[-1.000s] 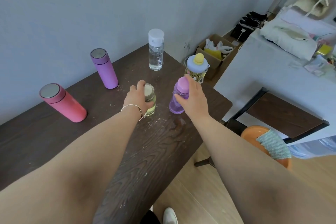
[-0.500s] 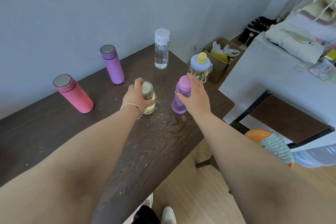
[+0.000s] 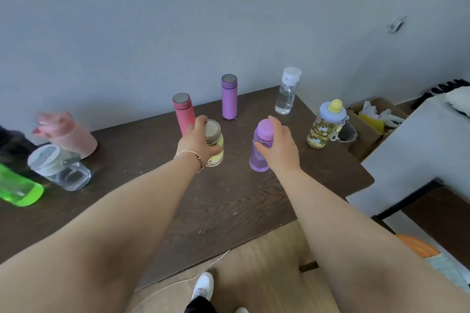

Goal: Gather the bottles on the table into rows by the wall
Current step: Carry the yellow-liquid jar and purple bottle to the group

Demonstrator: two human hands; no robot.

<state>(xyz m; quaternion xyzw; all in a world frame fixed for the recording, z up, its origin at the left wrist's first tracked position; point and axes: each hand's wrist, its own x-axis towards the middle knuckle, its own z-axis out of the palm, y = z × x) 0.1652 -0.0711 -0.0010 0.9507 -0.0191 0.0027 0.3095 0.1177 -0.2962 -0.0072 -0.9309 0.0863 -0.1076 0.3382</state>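
My left hand [image 3: 197, 143] grips a small clear bottle with yellow liquid [image 3: 215, 143] in the middle of the dark wooden table [image 3: 229, 206]. My right hand [image 3: 278, 151] grips a translucent purple bottle [image 3: 259, 150] beside it. Behind them stand a red flask [image 3: 183, 114] and a purple flask [image 3: 229, 96] near the wall. A clear bottle with a white cap [image 3: 287, 91] stands at the back right. A patterned bottle with a blue and yellow lid [image 3: 324, 124] stands by the right edge.
At the left are a pink bottle [image 3: 66, 134], a clear bottle with a grey lid [image 3: 59, 168], a green bottle [image 3: 17, 188] and a dark one [image 3: 12, 145]. A cardboard box [image 3: 373, 122] sits on the floor right of the table. A white surface [image 3: 419, 150] lies further right.
The view has swung left, bringing the pink, clear, green and dark bottles into sight. Both hands keep their grip on the same two bottles.
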